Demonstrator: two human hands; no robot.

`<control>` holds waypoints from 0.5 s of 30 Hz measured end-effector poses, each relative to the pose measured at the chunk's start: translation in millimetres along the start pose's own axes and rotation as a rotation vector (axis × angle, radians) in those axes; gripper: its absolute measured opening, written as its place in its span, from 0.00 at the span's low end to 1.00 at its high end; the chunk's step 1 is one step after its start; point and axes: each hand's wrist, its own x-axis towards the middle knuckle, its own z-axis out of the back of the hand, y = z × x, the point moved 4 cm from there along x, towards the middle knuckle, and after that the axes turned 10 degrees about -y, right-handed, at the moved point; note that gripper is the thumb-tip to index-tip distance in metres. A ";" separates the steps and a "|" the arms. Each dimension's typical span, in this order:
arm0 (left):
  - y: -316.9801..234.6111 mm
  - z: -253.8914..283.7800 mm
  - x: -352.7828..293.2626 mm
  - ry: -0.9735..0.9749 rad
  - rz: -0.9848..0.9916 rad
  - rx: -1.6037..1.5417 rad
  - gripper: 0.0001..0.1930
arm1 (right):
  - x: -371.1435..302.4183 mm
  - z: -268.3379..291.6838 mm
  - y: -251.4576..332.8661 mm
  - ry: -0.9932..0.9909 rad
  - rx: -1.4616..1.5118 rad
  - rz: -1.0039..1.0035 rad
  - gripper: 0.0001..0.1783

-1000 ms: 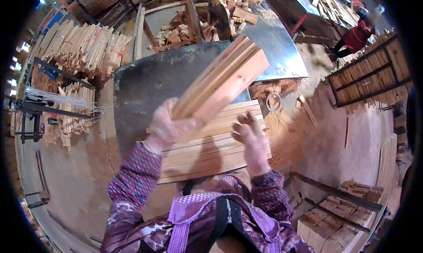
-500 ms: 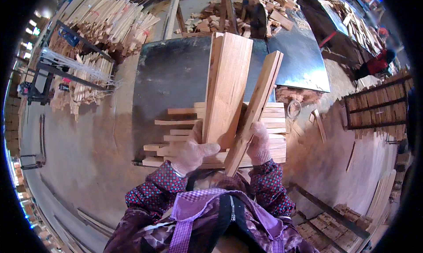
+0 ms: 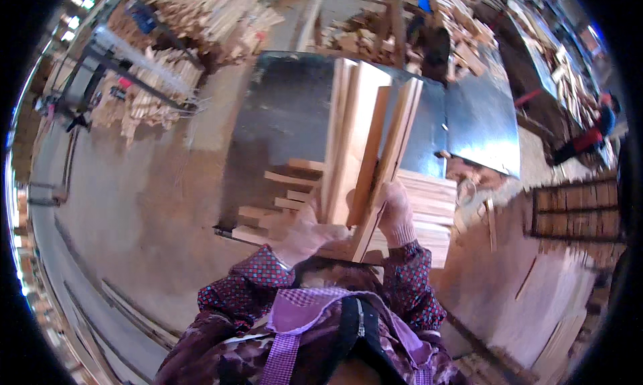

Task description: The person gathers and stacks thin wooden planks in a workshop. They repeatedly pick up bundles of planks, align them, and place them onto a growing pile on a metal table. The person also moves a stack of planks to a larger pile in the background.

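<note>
My left hand (image 3: 309, 233), in a pale glove, is closed round the lower left side of some upright-held wooden boards (image 3: 355, 130). In my right hand (image 3: 396, 214), gloved likewise, are narrower wooden boards (image 3: 402, 127) that lean toward the upper right. The two groups almost meet at their lower ends and spread apart higher up, with a darker board face (image 3: 372, 144) between them. Beneath both hands, a layer of wooden strips (image 3: 429, 201) lies crosswise on the dark tabletop (image 3: 281, 110), their left ends uneven.
A second shiny dark table (image 3: 483, 127) adjoins at the right, heaped with wood offcuts (image 3: 469, 53). Stacked strips (image 3: 201, 16) and a metal rack (image 3: 100, 67) stand at the far left. At the far right is another person (image 3: 589, 134), near a framed wood stack (image 3: 576, 207).
The right-hand boards have come closer to the left-hand ones and tilt less. The left-hand boards have turned more edge-on. My view has shifted, so the table sits farther right.
</note>
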 end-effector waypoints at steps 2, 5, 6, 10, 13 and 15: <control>-0.9 5.7 2.7 -0.013 -0.046 0.182 0.58 | 9.0 -27.9 -0.4 -0.009 -0.200 0.000 0.30; -25.2 15.7 -8.1 -0.195 -0.027 1.172 0.59 | 10.4 -59.1 3.6 -0.030 -0.337 -0.179 0.24; -34.7 8.5 -5.0 -0.229 -0.003 1.256 0.61 | 16.0 -62.6 7.5 -0.041 -0.312 -0.135 0.23; -42.8 12.9 21.4 -0.109 -0.311 0.235 0.56 | 48.9 -101.3 6.2 0.072 -0.175 -0.030 0.22; -93.8 22.6 33.9 -0.117 -0.223 0.257 0.58 | 73.5 -129.4 7.4 0.153 -0.168 -0.029 0.22; -91.4 54.0 62.3 -0.087 -0.401 0.359 0.56 | 99.1 -142.8 -9.8 0.143 -0.101 -0.052 0.22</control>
